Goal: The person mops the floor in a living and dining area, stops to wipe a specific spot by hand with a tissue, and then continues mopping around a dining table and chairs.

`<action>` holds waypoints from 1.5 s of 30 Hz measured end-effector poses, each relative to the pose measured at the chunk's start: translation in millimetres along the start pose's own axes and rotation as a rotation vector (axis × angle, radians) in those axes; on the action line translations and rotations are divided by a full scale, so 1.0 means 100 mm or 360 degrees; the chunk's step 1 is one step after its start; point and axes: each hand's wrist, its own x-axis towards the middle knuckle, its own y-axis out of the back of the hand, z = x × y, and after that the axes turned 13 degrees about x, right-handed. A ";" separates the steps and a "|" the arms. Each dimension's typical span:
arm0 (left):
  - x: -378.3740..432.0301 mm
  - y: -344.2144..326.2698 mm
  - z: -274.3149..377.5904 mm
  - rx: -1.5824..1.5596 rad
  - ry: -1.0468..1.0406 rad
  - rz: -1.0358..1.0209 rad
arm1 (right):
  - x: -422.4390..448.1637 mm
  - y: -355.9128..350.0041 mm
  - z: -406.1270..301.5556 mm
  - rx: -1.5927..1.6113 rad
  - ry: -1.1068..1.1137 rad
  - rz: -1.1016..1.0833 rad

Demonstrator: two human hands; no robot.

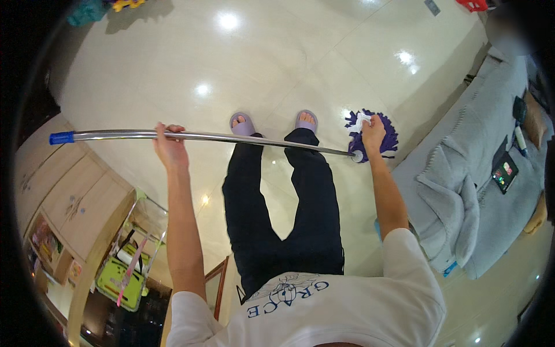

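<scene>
A mop's shiny metal handle [217, 137] lies level across the picture, with a blue end cap [62, 138] at the left. My left hand [171, 145] grips this handle between the cap and the middle. At the handle's right end is the mop head of purple strips [389, 134], with a pale round connector [357, 156]. Over the mop head, my right hand [373, 132] pinches a crumpled white tissue or cloth [359, 121] between thumb and fingers. Whether that hand also touches the purple strips, I cannot tell.
A sofa with a grey cover [451, 173] stands at the right, with a lit phone or tablet [505, 172] on it. Wooden cabinets [73, 195] and a green folding chair or stool [123, 277] are at the left. My slippered feet are on glossy floor tiles [277, 52].
</scene>
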 end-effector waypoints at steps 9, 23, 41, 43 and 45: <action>1.53 -0.83 -1.83 -0.0005 0.0505 -0.0515 | 0.57 -1.90 1.77 -0.0391 -0.0149 0.0197; 2.24 -1.16 -2.44 0.0197 0.0709 -0.0590 | 2.06 -3.74 0.79 0.0404 0.0062 -0.0069; 2.78 -1.56 -2.88 0.1047 0.0131 -0.0411 | 3.46 -3.92 0.06 -0.0344 0.1111 -0.0259; 2.84 -1.60 -2.88 0.1091 0.0193 -0.0414 | 3.54 -3.79 -0.01 -0.0113 0.1229 -0.0199; 2.88 -1.63 -2.88 0.1142 0.0377 -0.0419 | 3.92 -3.43 0.03 -0.0053 0.0961 0.0171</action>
